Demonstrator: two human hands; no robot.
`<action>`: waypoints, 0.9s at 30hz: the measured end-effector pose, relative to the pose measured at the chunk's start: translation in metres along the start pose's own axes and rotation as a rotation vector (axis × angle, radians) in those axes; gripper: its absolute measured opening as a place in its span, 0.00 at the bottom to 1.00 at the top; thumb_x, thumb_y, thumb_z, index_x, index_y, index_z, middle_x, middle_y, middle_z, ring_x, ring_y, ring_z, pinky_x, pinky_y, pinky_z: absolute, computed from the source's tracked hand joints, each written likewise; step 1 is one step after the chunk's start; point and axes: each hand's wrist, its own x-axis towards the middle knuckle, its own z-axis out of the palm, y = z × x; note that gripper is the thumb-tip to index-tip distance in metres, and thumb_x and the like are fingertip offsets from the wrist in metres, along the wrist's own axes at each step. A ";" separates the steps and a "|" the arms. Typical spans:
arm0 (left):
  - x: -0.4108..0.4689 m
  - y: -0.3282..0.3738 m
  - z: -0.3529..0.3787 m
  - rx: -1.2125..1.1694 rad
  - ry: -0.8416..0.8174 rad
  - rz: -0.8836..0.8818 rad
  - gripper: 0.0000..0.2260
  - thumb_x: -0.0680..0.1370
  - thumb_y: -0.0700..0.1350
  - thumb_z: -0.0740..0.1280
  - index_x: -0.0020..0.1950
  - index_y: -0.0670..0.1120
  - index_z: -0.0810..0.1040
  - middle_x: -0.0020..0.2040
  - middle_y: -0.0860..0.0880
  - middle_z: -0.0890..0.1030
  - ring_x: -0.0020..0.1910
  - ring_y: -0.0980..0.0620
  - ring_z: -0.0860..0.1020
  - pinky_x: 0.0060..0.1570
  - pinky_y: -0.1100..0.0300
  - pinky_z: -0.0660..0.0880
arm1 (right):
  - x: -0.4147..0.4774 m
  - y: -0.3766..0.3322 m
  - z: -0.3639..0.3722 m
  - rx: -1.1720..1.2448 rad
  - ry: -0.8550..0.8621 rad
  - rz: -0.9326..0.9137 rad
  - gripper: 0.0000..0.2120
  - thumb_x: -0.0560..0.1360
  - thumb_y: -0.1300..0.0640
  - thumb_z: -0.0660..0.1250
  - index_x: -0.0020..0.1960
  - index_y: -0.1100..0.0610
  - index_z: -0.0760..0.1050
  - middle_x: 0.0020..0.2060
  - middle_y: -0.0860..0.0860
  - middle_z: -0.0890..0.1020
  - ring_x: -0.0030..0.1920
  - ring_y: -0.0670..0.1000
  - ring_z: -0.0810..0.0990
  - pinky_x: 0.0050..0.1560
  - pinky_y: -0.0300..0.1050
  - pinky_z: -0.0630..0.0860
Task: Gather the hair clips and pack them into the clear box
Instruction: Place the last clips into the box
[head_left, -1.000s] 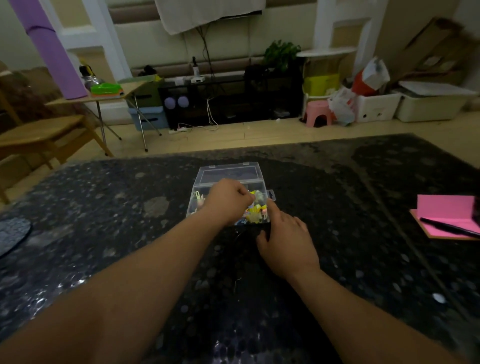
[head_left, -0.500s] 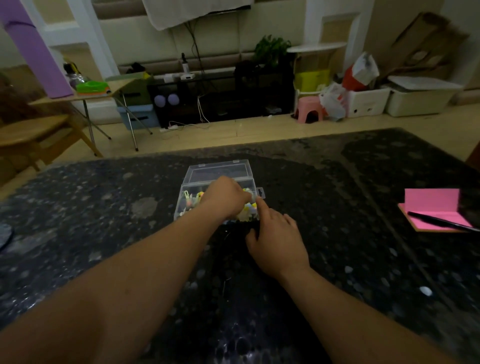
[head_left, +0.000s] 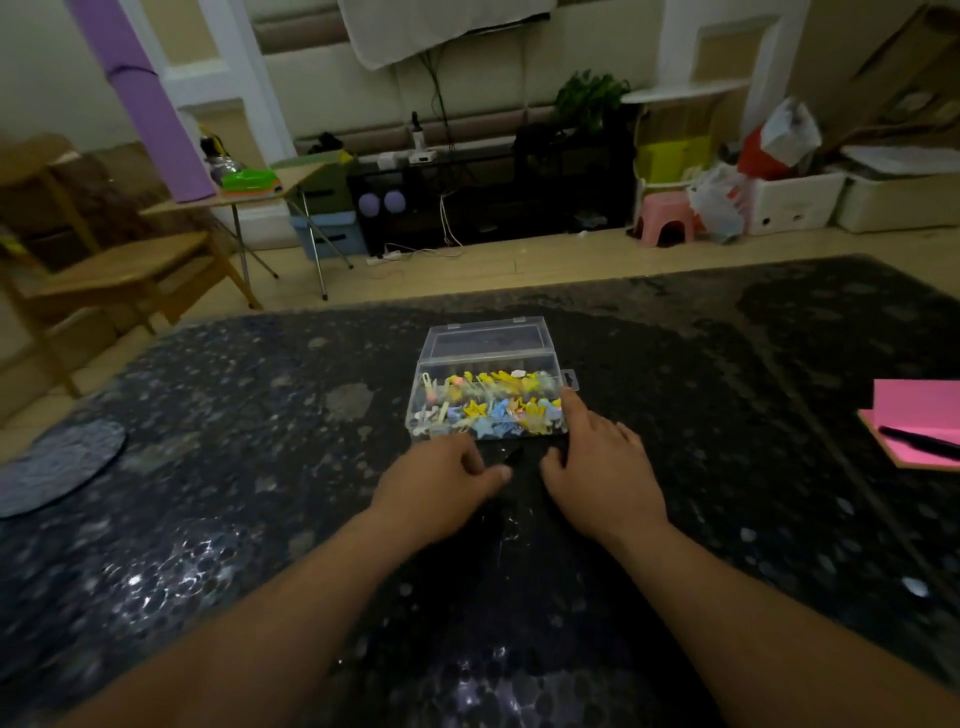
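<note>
Since 1 second earlier, the left hand (head_left: 441, 483) had left the clear box (head_left: 417, 395) for the table (head_left: 234, 467) just before it, fingers curled; whether it held anything could not be told. The right hand (head_left: 597, 467) lay flat and relaxed, forefinger touching the box's right wall. Yellow, blue and pink hair clips (head_left: 493, 410) filled the box at mid-table. Packing seemed nearly done, with the lid (head_left: 488, 340) not yet closed.

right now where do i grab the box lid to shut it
Best pinch the lid at its free top edge, reaching over the clear box from the near side: it stands open, hinged along the back, so that edge gives leverage.
</note>
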 end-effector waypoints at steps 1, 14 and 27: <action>-0.002 -0.001 0.003 0.046 -0.023 0.017 0.14 0.76 0.64 0.72 0.45 0.54 0.77 0.40 0.56 0.81 0.41 0.55 0.80 0.40 0.55 0.76 | 0.000 0.000 0.000 -0.003 0.000 0.001 0.37 0.81 0.46 0.62 0.86 0.49 0.52 0.68 0.51 0.81 0.69 0.51 0.77 0.80 0.54 0.64; 0.007 -0.018 -0.002 0.167 0.039 0.375 0.03 0.79 0.53 0.71 0.51 0.56 0.81 0.48 0.58 0.78 0.48 0.57 0.77 0.53 0.52 0.79 | -0.001 0.000 -0.001 0.003 0.011 -0.007 0.37 0.81 0.46 0.62 0.86 0.50 0.53 0.67 0.50 0.81 0.68 0.51 0.78 0.80 0.54 0.65; 0.104 0.018 -0.028 0.260 0.035 0.389 0.05 0.81 0.51 0.69 0.53 0.54 0.83 0.49 0.53 0.83 0.50 0.49 0.80 0.52 0.49 0.77 | 0.000 0.001 0.000 0.018 -0.003 -0.005 0.37 0.81 0.46 0.62 0.86 0.48 0.50 0.65 0.49 0.81 0.67 0.50 0.78 0.79 0.55 0.65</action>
